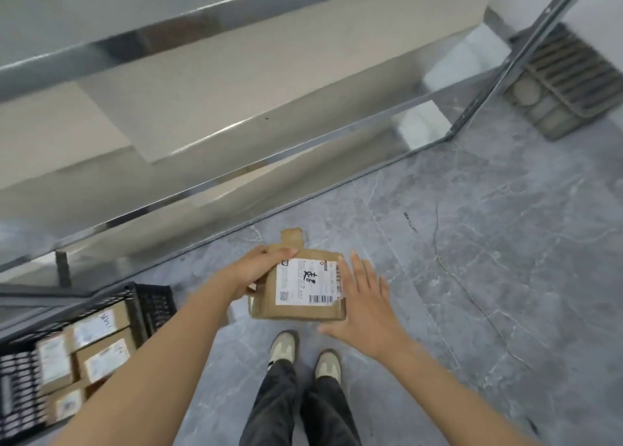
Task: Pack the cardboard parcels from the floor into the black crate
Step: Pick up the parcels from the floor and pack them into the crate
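the metal shelf rack is filling the upper half of the view, and the grey floor is spreading out below it. the black crate is sitting on that floor at lower left, near the rack's foot. four packed parcels are showing inside it, lying flat and side by side. the left forearm is covering part of the interior, so more may be lying there unseen. one cardboard parcel is being held label up, apparently clear of the floor, beyond the two shoes and apart from the crate, to its right. no other parcel is showing on the floor.

the left hand is gripping the parcel's far left corner, fingers curling over the top. the right hand is lying flat with fingers spread, just beside the parcel's right edge; whether it is touching cannot be told.

the step in hand is judged to be the carry toward the crate. the next move is calling for swinging the parcel left and down, keeping it flat, and seating it in whatever gap is lying free.
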